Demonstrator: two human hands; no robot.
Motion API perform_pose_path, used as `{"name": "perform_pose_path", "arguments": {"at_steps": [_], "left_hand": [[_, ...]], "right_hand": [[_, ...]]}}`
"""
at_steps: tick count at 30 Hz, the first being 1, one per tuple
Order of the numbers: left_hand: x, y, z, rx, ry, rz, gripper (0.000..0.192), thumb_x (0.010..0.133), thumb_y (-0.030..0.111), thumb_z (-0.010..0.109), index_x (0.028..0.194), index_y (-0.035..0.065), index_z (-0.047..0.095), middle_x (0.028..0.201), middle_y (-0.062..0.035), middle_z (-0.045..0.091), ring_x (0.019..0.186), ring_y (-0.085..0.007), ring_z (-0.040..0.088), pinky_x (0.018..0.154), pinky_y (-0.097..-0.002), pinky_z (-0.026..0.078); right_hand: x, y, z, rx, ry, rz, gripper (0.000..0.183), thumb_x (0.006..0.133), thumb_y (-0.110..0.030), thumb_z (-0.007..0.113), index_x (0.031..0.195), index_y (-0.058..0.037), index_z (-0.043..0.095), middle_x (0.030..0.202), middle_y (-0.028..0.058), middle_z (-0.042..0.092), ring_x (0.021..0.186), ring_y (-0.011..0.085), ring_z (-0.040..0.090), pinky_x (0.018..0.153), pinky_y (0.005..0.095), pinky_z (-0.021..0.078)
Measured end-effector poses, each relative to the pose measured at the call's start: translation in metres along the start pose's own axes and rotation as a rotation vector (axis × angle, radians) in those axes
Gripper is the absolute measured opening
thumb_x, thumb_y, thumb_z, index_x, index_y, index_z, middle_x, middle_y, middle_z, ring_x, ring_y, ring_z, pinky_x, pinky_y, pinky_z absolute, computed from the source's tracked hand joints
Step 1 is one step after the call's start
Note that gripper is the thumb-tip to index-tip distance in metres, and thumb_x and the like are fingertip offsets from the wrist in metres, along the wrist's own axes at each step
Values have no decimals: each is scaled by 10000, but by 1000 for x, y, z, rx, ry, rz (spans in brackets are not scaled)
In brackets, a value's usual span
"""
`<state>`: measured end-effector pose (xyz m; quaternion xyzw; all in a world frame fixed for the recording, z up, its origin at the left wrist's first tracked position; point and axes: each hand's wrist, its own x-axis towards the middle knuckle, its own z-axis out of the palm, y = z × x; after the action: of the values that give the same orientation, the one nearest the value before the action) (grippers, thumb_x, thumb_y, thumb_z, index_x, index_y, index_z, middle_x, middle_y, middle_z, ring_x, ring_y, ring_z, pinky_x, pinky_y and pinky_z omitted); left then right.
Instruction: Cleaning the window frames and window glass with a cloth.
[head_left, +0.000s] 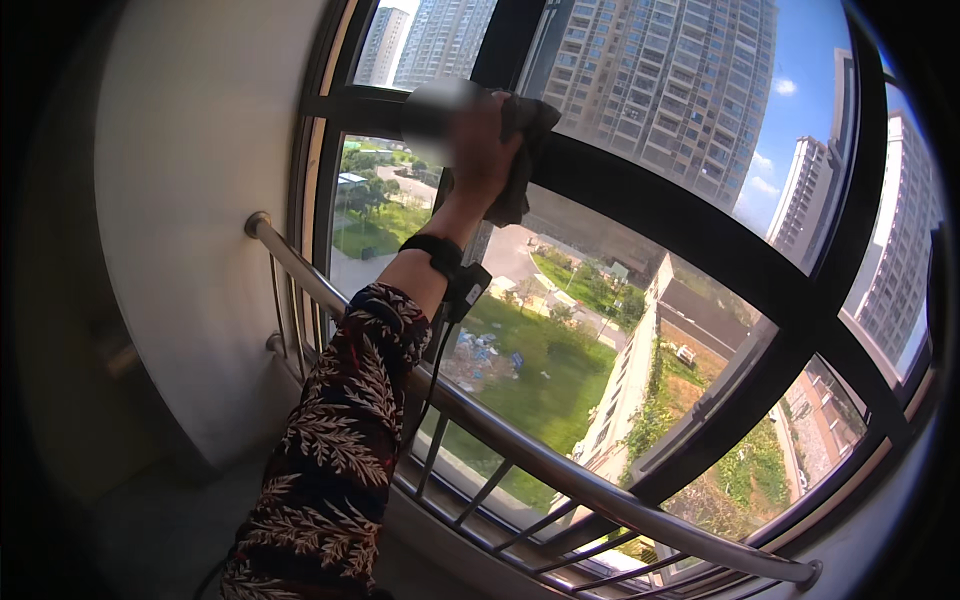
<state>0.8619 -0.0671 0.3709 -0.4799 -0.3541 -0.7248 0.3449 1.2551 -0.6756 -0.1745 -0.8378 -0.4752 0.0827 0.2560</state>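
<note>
My left hand (480, 154) is raised to the dark window frame (600, 176), at the crossing of its bars, with its fingers closed on a dark cloth (517, 176). The cloth hangs to the right of the hand and below it, over the frame and the edge of the glass. A blurred round patch hides part of the hand and the frame beside it. On the wrist sits a black band (433, 251) with a small black device (469, 292) and a cable. The sleeve (330, 450) is dark with a leaf pattern. My right hand is out of view.
A metal railing (525, 431) with thin bars crosses in front of the lower panes, below the raised hand. A pale wall (202, 187) stands at the left. Tall buildings (660, 82) and a lawn (555, 367) show outside through the glass.
</note>
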Motion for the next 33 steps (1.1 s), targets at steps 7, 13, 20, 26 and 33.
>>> {"name": "perform_pose_path", "arguments": {"at_steps": [7,13,20,26,33], "left_hand": [[-15,-20,-5,-126,-53,47,585,647,143,782,1189,224,577,1098,-48,611,1041,-322,562,875,-423,504],[-5,-18,-7,-284,-59,337,593,605,179,833,1149,236,602,1070,-41,603,987,-295,582,783,-397,546],[-8,-92,-20,-249,-66,297,575,617,153,826,1145,212,608,1066,-43,609,955,-301,579,773,-393,546],[8,-134,-13,-216,-46,155,587,612,120,775,1164,201,595,1056,-59,619,984,-329,577,869,-427,498],[10,-150,-11,-251,-69,140,580,604,114,777,1153,192,603,1047,-55,629,986,-328,585,870,-416,500]], "right_hand": [[137,-143,-55,9,231,-449,334,874,-159,649,1193,-60,644,1196,206,631,1132,394,572,958,479,456],[177,-300,-85,-93,386,-593,406,826,-4,675,1222,-79,624,1307,163,566,1234,396,486,1024,521,389],[223,-367,-58,-166,421,-753,345,860,-99,683,1199,-65,625,1279,167,592,1239,381,493,1056,524,351],[273,-374,-44,-136,453,-749,149,893,-112,651,1021,-41,681,1053,151,665,1042,351,579,939,486,420],[290,-354,-39,-2,561,-770,99,909,-115,632,923,-33,687,939,139,663,929,336,586,865,465,436]]}}
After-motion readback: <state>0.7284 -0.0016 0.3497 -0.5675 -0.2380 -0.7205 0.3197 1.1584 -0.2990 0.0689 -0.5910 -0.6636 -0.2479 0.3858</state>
